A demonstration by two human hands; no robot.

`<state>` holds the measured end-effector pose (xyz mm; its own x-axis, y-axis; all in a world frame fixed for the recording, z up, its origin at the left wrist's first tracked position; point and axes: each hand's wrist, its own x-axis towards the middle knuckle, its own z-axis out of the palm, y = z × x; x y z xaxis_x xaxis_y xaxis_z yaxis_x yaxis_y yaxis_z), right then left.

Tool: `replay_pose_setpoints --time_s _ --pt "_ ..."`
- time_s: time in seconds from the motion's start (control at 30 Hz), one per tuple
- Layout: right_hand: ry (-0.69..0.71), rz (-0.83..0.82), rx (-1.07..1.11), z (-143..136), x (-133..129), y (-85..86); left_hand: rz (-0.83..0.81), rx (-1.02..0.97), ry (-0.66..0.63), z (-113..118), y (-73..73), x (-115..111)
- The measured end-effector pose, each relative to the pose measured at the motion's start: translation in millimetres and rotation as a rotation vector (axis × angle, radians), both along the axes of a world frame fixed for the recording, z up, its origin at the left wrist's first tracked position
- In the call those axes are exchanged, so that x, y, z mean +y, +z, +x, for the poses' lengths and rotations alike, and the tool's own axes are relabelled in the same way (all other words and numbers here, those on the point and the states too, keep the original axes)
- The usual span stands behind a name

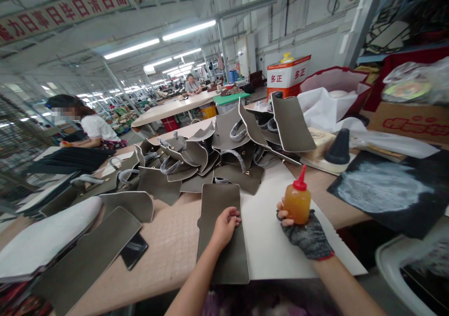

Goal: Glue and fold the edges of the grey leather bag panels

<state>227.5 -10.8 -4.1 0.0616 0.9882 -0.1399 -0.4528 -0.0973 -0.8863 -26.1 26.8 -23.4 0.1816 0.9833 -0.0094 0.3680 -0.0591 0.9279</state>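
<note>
A flat grey-brown leather-like panel (224, 255) with pale edges lies lengthwise in front of me, partly over a white sheet (277, 260). My bare left hand (227, 225) rests on it near its right edge, fingers loosely bent and nothing visible in them. In a dark knitted fingerless glove, my right hand (305, 232) grips a squeeze bottle (297, 201) of amber liquid, its red nozzle pointing up. The bottle is held upright above the white sheet. Beyond the panel is a heap of similar grey-brown bag pieces (189, 157), several with plastic-wrapped handles.
On the left lie another panel (87, 260) and a dark phone-like slab (133, 250). To the right are a black cone-shaped object (338, 147), a whitish-smeared black sheet (382, 185) and a white tub (389, 260). A person (94, 126) sits at the far left.
</note>
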Motion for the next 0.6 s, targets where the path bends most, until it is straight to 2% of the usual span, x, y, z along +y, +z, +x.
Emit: replay_pose_setpoints --time_s 0.07,0.13,0.2,0.3,0.37,0.4,0.43,0.5,0.57,0.6 --pt "0.034 -0.022 0.255 -5.9 4.9 -10.8 0.075 0.053 -0.021 -5.0 8.1 -6.6" --pt "0.035 -0.053 0.369 -11.0 7.6 -19.2 0.145 0.114 -0.040 -7.8 16.1 -14.2" --pt "0.019 -0.084 0.387 -15.1 8.1 -22.6 0.224 0.266 -0.103 -6.9 23.0 -21.3" --pt "-0.019 -0.115 0.376 -19.9 6.6 -19.5 0.345 0.595 -0.262 -3.2 31.5 -28.5" --pt "-0.034 -0.106 0.350 -21.6 6.0 -15.6 0.414 0.696 -0.321 -7.0 36.4 -30.4" --pt "-0.034 -0.094 0.328 -21.8 6.2 -14.0 0.447 0.699 -0.289 -12.3 38.4 -30.4" --pt "-0.033 -0.081 0.304 -21.4 6.8 -12.8 0.475 0.684 -0.197 -20.2 39.8 -29.9" --pt "-0.047 -0.052 0.250 -19.1 9.1 -11.5 0.465 0.598 0.138 -41.3 40.6 -26.9" --pt "-0.071 -0.024 0.208 -15.8 11.9 -10.8 0.270 0.381 0.463 -64.4 38.7 -22.6" --pt "-0.088 -0.009 0.181 -14.2 13.3 -10.4 0.135 0.248 0.544 -74.4 37.3 -20.8"
